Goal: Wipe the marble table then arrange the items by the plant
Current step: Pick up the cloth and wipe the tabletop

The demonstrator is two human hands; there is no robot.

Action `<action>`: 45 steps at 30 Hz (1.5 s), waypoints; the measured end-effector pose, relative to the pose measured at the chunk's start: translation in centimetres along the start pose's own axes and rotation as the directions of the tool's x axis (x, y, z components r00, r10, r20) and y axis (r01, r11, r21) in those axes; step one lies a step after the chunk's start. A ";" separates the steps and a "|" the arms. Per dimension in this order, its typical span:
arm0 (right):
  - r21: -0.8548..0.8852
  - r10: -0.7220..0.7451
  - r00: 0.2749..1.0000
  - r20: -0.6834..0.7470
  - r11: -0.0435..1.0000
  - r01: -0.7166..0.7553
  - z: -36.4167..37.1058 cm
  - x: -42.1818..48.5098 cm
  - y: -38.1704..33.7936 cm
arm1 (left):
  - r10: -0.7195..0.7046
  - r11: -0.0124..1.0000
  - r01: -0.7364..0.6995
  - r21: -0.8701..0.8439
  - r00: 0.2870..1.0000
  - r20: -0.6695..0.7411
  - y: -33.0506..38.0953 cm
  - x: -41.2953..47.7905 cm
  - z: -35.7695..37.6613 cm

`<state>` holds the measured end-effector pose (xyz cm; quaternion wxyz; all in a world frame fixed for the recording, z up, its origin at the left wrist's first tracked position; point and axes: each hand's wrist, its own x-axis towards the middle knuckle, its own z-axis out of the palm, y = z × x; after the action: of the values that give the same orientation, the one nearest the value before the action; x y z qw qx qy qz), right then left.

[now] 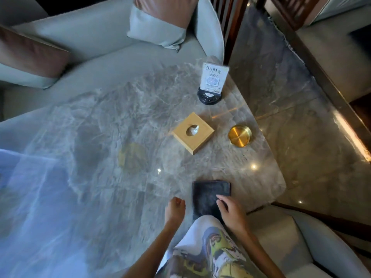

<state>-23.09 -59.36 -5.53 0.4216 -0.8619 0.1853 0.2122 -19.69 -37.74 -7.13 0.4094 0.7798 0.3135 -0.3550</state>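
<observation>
A grey marble table (pixel 104 137) fills the middle of the view. On its near right part lies a dark folded cloth (pixel 208 194), and my right hand (pixel 230 212) rests on the cloth's near right corner with fingers bent on it. My left hand (pixel 175 208) hovers just left of the cloth, fingers curled, holding nothing. Farther back stand a square wooden tissue box (pixel 193 133), a round brass dish (pixel 239 135) to its right, and an upright table sign on a black base (pixel 212 82). No plant is in view.
A grey sofa (pixel 90 37) with pink-and-grey cushions (pixel 160 23) wraps the table's far side. A grey armchair (pixel 301 243) stands at the near right. Polished marble floor (pixel 291 87) lies to the right of the table edge.
</observation>
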 end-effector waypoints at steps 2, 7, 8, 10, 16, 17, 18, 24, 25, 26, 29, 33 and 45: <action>-0.060 -0.008 1.000 -0.001 0.998 0.008 0.8 -1.8 -0.4 | 0.017 1.000 -0.017 0.021 1.000 -0.002 -0.7 -0.2 -0.2; -0.019 0.068 0.996 -0.063 0.997 -0.069 1.9 -6.6 -0.3 | 0.111 0.993 -0.112 0.039 0.993 0.035 -1.6 -1.9 -1.2; -0.003 0.094 0.993 -0.073 0.996 -0.095 2.0 -7.4 -0.1 | 0.113 0.993 -0.115 0.039 0.993 0.036 -1.9 -2.1 -1.4; 0.032 0.130 0.987 -0.092 0.991 -0.128 2.1 -9.0 0.3 | 0.109 0.993 -0.110 0.030 0.993 0.035 -2.5 -2.8 -1.7; 0.044 0.198 0.977 -0.085 0.980 -0.195 1.2 -10.8 0.1 | 0.104 0.993 -0.106 0.046 0.994 0.042 -3.0 -4.0 -0.7; 0.023 0.187 0.980 -0.073 0.982 -0.185 0.9 -10.6 0.0 | 0.106 0.992 -0.108 0.063 0.994 0.027 -2.7 -4.2 -0.4; 0.011 0.175 0.983 -0.052 0.984 -0.175 0.6 -10.2 -0.1 | 0.112 0.991 -0.112 0.077 0.994 0.011 -2.4 -4.3 0.0; -0.173 -0.017 0.998 0.054 0.985 0.026 0.2 -5.0 -1.2 | 0.093 0.994 -0.094 0.049 0.996 0.010 0.2 -4.3 1.6; -0.225 -0.069 0.995 0.076 0.971 0.085 0.5 -4.0 -1.2 | 0.093 0.994 -0.094 0.055 0.996 0.012 0.4 -4.1 2.0; -0.281 -0.097 0.987 0.129 0.951 0.131 0.9 -3.1 -0.7 | 0.087 0.994 -0.087 0.061 0.996 0.006 0.6 -3.9 2.3; -0.415 0.022 0.962 0.271 0.905 0.097 1.6 -1.2 -0.3 | 0.072 0.996 -0.073 0.052 0.997 0.009 1.3 -3.3 3.0; -0.238 0.288 0.922 0.259 0.944 -0.228 2.2 -0.1 -1.6 | 0.084 0.991 -0.085 0.102 0.996 0.008 1.5 -2.3 3.8; 0.651 0.267 0.814 0.515 0.496 -0.575 -0.8 -1.4 -7.2 | 0.490 0.818 -0.493 0.295 0.867 0.092 6.1 -8.8 4.0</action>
<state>-20.50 -55.70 0.31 0.7129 -0.4624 0.3896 0.3553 -21.01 -45.77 0.89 0.3619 0.8861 0.0399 -0.2868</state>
